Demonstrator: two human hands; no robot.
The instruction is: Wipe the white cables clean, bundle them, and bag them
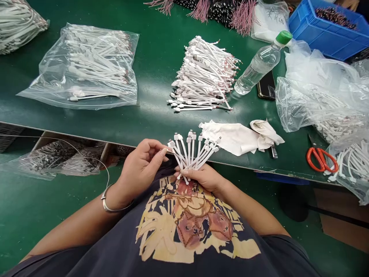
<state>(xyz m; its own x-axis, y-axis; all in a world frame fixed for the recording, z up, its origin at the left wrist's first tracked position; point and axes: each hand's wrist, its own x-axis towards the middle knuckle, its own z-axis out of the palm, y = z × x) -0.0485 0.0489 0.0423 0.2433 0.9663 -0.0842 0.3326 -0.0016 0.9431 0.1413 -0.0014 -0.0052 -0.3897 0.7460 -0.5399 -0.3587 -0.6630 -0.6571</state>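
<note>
Low over my lap, near the table's front edge, my right hand (pixel 206 177) grips a fanned bunch of short white cables (pixel 188 156). Their connectors point up and away, and the wire ends come out below my thumb. My left hand (pixel 145 165) is at the bunch's left side, thumb and fingertips pinched beside the leftmost connectors. Something small and whitish shows at that pinch, too small to make out. Beyond my hands, a large pile of similar white cables (pixel 206 75) lies on the green table. A crumpled white cloth (pixel 233 136) lies just right of the bunch.
A clear bag of cables (pixel 98 65) lies at the left. To the right stand a water bottle (pixel 259 67), a phone (pixel 266 84), red-handled scissors (pixel 321 157) and plastic bags of cables (pixel 325 96). A blue bin (pixel 325 36) sits at the back right. Bagged parts (pixel 57 157) lie beneath the table.
</note>
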